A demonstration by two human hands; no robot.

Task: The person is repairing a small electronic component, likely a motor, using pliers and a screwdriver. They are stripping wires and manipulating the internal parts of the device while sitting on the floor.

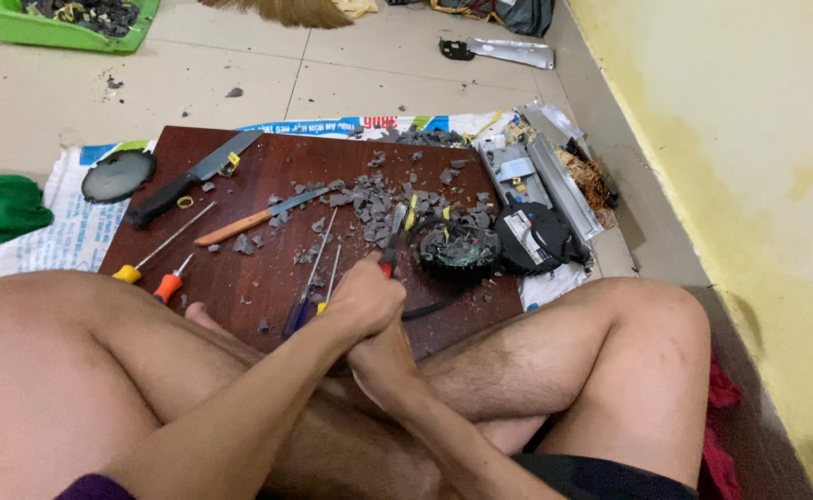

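Head view showed the dark red board (239, 268) as our landmark. Beneath its far edge lay a printed sheet (332, 125) with red and blue blocks, and past its right end a black unit bearing a white rectangular label (522, 227). Our left hand (366, 294) and right hand (383, 356) were clenched together on red-handled pliers (390, 243) at the board's near edge, their jaws reaching the round black part (460, 248) just beyond.

green bin (17, 28) cut off at top edge, pliers' handles (387, 268) hidden inside clasped hands, right fingers unseen
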